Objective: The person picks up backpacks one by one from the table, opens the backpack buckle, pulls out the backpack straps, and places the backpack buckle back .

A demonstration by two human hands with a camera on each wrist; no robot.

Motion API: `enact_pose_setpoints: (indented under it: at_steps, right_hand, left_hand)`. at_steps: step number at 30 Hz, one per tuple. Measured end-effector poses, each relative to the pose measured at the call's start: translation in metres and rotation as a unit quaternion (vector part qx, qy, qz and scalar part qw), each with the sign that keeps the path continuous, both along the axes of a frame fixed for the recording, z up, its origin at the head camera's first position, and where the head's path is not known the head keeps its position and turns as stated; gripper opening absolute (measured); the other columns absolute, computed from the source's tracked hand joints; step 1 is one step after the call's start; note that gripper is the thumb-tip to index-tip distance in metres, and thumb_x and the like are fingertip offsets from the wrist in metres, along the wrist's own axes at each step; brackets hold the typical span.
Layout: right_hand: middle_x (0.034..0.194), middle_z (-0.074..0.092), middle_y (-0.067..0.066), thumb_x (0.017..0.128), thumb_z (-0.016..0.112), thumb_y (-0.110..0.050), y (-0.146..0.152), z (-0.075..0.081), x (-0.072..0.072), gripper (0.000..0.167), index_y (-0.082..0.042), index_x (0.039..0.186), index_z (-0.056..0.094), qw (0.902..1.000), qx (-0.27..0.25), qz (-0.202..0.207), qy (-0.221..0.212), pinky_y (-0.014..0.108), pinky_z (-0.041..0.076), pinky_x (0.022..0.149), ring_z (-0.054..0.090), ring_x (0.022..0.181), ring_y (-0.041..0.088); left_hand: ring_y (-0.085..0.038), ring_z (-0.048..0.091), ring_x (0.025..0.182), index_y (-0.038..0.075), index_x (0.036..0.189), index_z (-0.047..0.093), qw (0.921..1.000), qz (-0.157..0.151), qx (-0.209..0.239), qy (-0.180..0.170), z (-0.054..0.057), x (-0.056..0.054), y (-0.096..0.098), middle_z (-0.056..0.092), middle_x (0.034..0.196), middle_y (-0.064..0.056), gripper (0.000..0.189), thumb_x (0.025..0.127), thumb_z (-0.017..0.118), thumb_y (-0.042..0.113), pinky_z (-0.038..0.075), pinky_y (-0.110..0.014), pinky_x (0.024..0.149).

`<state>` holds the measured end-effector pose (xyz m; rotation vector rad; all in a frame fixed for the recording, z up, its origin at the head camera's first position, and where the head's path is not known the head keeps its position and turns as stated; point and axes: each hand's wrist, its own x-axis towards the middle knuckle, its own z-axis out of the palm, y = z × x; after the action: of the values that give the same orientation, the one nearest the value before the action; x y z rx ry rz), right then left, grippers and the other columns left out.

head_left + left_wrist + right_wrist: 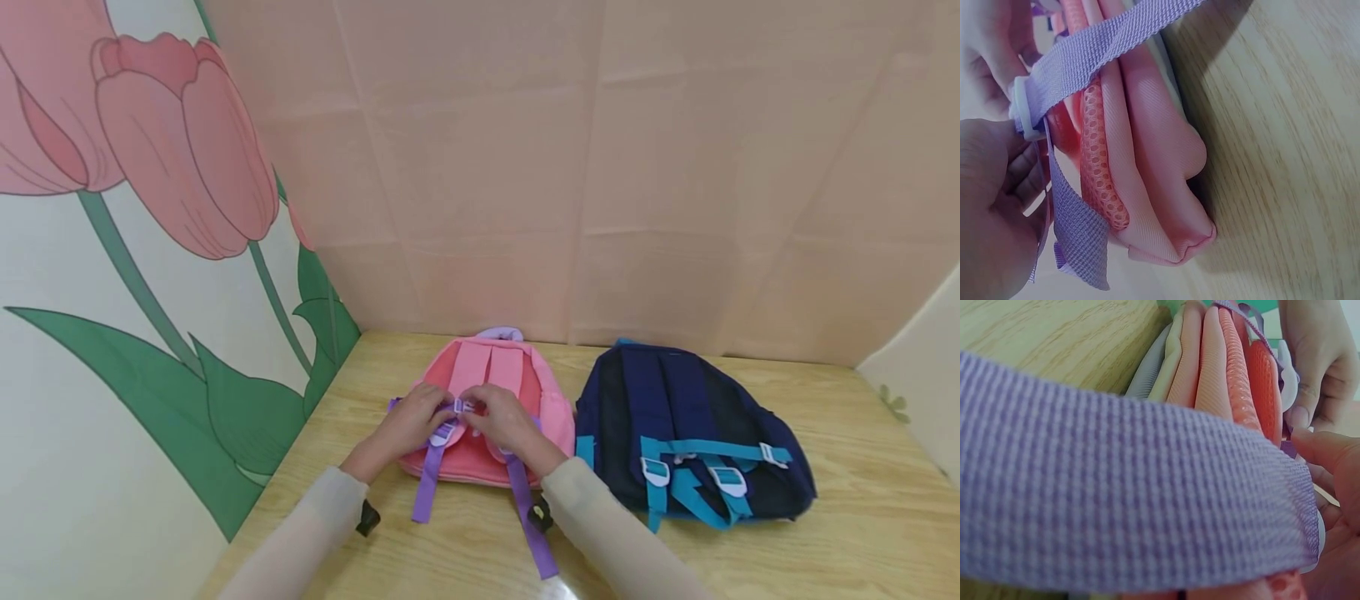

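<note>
A pink backpack [555,408] lies on the wooden table with its shoulder straps facing up. Both hands meet over its middle at a small pale buckle [459,406] on a narrow purple strap. The left hand [408,421] pinches the buckle's left side with thumb and fingers. From the other side, the right hand [504,417] pinches the strap by the buckle; its fingertips partly hide the join. Two wide purple webbing straps [427,487] hang toward the front. Close up in the right wrist view, one purple strap [1129,487] covers much of the backpack.
To the right lies a dark blue backpack [667,400] with teal straps [720,450] and white buckles. Behind the wooden table [862,433] hangs a pinkish cloth [675,167]. A wall panel with painted tulips [187,142] stands at the left.
</note>
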<state>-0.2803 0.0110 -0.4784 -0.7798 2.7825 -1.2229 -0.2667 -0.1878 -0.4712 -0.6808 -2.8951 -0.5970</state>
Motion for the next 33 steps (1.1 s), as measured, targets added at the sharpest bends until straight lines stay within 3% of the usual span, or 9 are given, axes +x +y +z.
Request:
enact_pose_setpoints:
  at_steps: [7,16,33]
  right_hand:
    - [0.092,0.067,-0.004,0.092,0.076,-0.020,0.0002,-0.0016,-0.0021,0.025,-0.017,0.117,0.071,1.0000,-0.004,0.003,-0.007,0.028,0.052,0.071,0.060,0.063,0.004]
    - [0.095,0.069,-0.003,0.091,0.077,-0.019,0.0039,-0.0053,-0.0051,0.022,-0.017,0.113,0.073,0.9996,-0.025,-0.001,0.011,0.030,0.053,0.075,0.062,0.081,0.008]
    - [0.095,0.068,-0.004,0.093,0.076,-0.023,0.0041,-0.0037,-0.0057,0.024,-0.018,0.116,0.072,0.9996,-0.011,0.002,-0.027,0.034,0.052,0.080,0.061,0.082,0.010]
  left_hand:
    - [-0.017,0.057,0.105,0.010,0.114,0.065,0.9999,-0.003,0.011,0.004,-0.0015,0.0007,0.0008,0.064,0.106,0.000,0.021,0.100,0.064,0.025,0.051,-0.037,0.096]
    - [-0.016,0.056,0.107,0.011,0.119,0.066,0.9996,-0.002,-0.002,-0.028,-0.0004,-0.0003,-0.0040,0.065,0.110,0.000,0.022,0.101,0.065,0.024,0.050,-0.037,0.095]
    - [-0.019,0.057,0.114,0.010,0.118,0.066,0.9999,-0.009,0.004,-0.005,-0.0060,-0.0016,0.0011,0.066,0.113,-0.001,0.020,0.103,0.061,0.022,0.049,-0.040,0.099]
